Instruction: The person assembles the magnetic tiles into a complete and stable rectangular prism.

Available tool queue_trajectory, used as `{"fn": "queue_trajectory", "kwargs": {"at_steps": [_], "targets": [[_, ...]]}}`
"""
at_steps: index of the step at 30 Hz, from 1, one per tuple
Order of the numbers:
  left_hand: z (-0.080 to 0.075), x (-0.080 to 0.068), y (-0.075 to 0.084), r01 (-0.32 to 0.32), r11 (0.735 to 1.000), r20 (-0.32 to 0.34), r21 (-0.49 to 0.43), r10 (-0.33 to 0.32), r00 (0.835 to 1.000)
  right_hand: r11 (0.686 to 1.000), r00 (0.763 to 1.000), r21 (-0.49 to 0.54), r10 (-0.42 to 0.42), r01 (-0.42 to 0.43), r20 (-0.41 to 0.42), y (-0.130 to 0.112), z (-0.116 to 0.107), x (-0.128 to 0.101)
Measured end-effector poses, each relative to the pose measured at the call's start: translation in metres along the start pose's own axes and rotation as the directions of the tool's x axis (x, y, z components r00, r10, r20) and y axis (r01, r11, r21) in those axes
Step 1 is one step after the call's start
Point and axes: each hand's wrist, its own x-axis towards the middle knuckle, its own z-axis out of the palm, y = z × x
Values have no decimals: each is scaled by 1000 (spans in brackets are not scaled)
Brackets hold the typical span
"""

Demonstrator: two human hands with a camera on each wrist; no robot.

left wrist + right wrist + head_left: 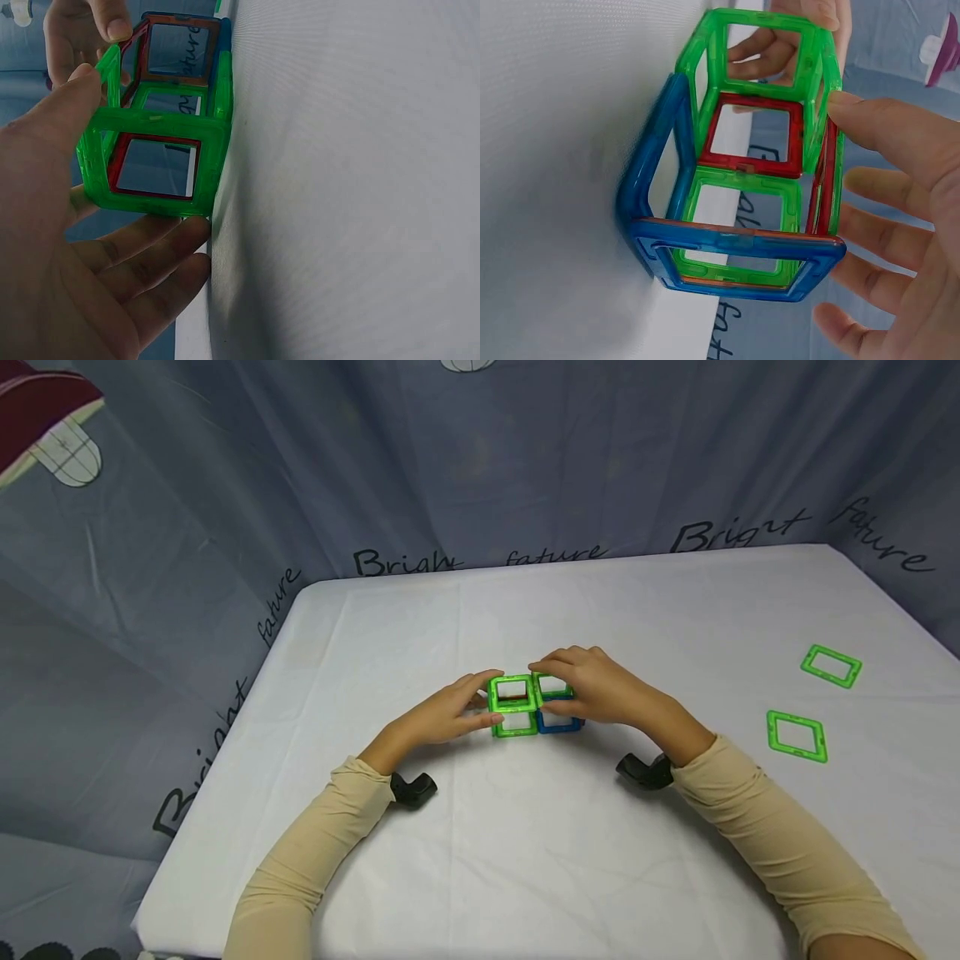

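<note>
A: Where does the build stand?

B: The boxy structure of translucent green, blue and red magnetic square frames (534, 706) sits in the middle of the white cloth-covered tabletop (525, 860). It looks like two cube cells side by side: the green one on the left seems closed on top, and the blue-based one on the right already has walls up.

A: And the hands?

B: The left hand (450, 714) lies against the green end with fingers nearly straight, bracing it, not wrapped round it. The right hand (592, 685) is over the right cell, and its fingertips pinch the upper edge of a green frame there.

A: What's left?

B: I judge it well along but unfinished. Two loose green square frames (797, 736) (831, 665) lie flat, well apart from the structure, on the right side of the tabletop. Whether the right cell's top is fully seated, I cannot tell.
</note>
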Motion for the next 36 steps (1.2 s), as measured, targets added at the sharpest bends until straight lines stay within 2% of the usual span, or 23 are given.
{"fn": "queue_trajectory", "kwargs": {"at_steps": [8, 18, 36], "targets": [[0, 0, 1, 2, 1000, 2, -2, -2, 1000, 1000, 1000, 12, 1, -1, 12, 2, 1, 0], [1, 1, 1, 4, 1000, 0, -6, -4, 1000, 995, 999, 97, 1, -6, 50, 7, 4, 0], [1, 0, 2, 11, 1000, 0, -28, -11, 1000, 993, 999, 115, -15, 9, 45, 9, 3, -2]]}}
